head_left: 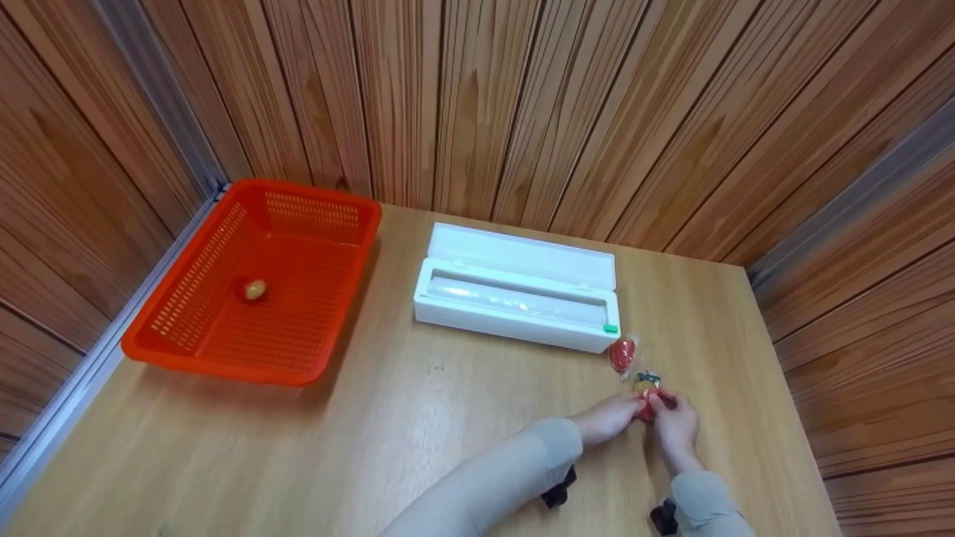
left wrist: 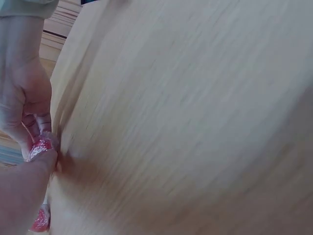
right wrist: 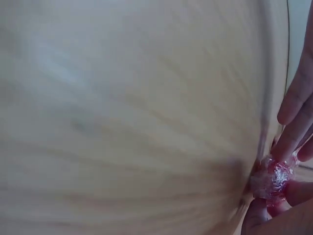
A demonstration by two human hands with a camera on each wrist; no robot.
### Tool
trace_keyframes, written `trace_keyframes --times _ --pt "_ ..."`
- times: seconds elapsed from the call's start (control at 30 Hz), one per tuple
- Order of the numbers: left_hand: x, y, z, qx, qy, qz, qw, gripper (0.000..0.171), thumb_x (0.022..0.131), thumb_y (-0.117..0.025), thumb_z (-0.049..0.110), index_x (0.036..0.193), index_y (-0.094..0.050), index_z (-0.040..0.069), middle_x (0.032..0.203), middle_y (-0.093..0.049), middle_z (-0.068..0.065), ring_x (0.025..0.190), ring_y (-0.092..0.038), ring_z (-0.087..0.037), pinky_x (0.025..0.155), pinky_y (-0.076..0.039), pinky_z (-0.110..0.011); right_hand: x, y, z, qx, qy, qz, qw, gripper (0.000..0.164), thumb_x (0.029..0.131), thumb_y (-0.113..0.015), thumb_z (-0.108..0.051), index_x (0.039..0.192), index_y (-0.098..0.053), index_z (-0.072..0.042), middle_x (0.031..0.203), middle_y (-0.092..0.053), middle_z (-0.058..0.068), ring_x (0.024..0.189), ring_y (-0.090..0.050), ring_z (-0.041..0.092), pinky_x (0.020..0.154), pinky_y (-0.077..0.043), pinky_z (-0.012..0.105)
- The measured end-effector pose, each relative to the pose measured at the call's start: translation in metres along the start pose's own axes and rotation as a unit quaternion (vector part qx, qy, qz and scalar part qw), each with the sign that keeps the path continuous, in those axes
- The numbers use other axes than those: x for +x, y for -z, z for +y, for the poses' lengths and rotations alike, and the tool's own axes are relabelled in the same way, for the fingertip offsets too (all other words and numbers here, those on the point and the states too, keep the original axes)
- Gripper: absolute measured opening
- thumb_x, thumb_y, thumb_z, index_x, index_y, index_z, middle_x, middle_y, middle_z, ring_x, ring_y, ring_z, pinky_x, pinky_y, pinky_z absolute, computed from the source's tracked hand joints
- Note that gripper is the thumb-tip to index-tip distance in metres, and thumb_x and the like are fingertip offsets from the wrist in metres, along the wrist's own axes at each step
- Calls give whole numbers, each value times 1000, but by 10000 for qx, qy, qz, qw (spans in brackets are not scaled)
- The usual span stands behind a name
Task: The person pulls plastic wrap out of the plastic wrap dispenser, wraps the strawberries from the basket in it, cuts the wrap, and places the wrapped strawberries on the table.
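Near the table's right side, a small red item wrapped in clear film (right wrist: 279, 177) is held between both hands. My left hand (head_left: 610, 419) pinches it from the left. Thumb and fingers of my right hand (head_left: 677, 428) grip its right side. What the item is under the film cannot be made out. Just beyond the fingers shows something small, yellowish and dark (head_left: 647, 379), partly hidden by the hands. A second red item in clear film (head_left: 622, 353) lies by the right front corner of the white box (head_left: 515, 333).
The white box stands with its lid (head_left: 522, 255) raised, a roll of clear film (head_left: 515, 300) inside and a green piece (head_left: 611, 329) on its rim. At left, an orange basket (head_left: 224, 371) contains one small yellowish-brown item (head_left: 255, 289). Wood-panelled walls (head_left: 477, 112) surround the table.
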State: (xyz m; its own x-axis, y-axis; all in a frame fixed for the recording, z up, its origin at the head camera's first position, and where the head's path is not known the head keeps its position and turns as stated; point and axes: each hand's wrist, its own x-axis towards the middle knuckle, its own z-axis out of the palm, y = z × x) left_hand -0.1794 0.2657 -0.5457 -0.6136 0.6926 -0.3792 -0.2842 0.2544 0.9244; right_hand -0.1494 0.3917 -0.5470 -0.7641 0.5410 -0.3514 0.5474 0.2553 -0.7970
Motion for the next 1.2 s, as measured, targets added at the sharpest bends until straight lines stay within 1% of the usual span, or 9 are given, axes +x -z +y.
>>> trace_keyframes --times 0.07,0.2,0.33,0.47,0.63,0.77,0.9,1.07,1.2 --pt "5 0 1 -144 -53 0 9999 38 92 -34 37 129 -40 31 135 -40 15 128 -34 -10 106 -27 -38 5 0 -2 4 -49 14 10000 43 92 -41 -24 129 -36 -2 128 -40 17 114 -43 26 92 -43 32" --pt "14 2 3 -428 -208 65 9988 39 91 -35 27 129 -41 26 135 -41 11 126 -36 -13 105 -27 -39 15 -2 -6 -60 15 100 9999 41 92 -42 -21 127 -38 -1 125 -42 17 110 -45 24 84 -46 26" --pt "21 4 4 -435 -296 60 9986 43 88 -35 20 130 -40 24 136 -39 10 128 -33 -14 105 -25 -39 24 -4 -11 -69 100 205 9997 39 91 -43 -18 126 -40 1 123 -44 18 108 -46 25 79 -49 26" --pt "24 3 7 -244 -69 63 9997 44 89 -34 24 133 -34 30 140 -32 14 132 -25 -11 109 -20 -39 30 -6 -15 -80 83 252 9996 38 92 -42 -18 125 -41 0 121 -44 17 106 -45 24 80 -48 27" --pt "25 -2 13 79 32 303 9995 46 89 -36 27 135 -30 27 142 -28 13 134 -22 -10 109 -20 -37 37 -7 -18 -150 183 418 9988 37 92 -42 -16 125 -40 0 118 -45 17 105 -45 24 82 -43 28" --pt "26 -4 14 -75 186 371 9991 48 88 -38 28 136 -28 28 144 -25 12 134 -20 -11 109 -20 -40 40 -6 -19 -122 278 455 9985 36 91 -44 -14 124 -41 -3 112 -46 13 99 -46 22 73 -43 20" --pt "28 -2 13 -272 367 341 9984 46 88 -39 31 133 -30 32 142 -27 13 134 -21 -13 108 -19 -45 39 -4 -21 87 111 364 9992 35 90 -45 -14 123 -41 -5 109 -46 9 95 -46 19 65 -41 13" --pt "30 -2 12 -248 284 246 9990 44 88 -38 29 132 -33 31 140 -31 14 133 -24 -12 108 -21 -43 40 -3 -23 580 -265 502 9967 37 89 -47 -15 124 -40 -4 112 -45 9 98 -47 20 66 -42 13" --pt "31 -2 12 -156 277 289 9991 45 89 -38 30 133 -32 30 142 -29 12 134 -22 -12 108 -20 -42 42 -2 -23 769 -448 490 9948 38 91 -42 -18 127 -38 -6 120 -43 10 105 -44 20 73 -41 16"
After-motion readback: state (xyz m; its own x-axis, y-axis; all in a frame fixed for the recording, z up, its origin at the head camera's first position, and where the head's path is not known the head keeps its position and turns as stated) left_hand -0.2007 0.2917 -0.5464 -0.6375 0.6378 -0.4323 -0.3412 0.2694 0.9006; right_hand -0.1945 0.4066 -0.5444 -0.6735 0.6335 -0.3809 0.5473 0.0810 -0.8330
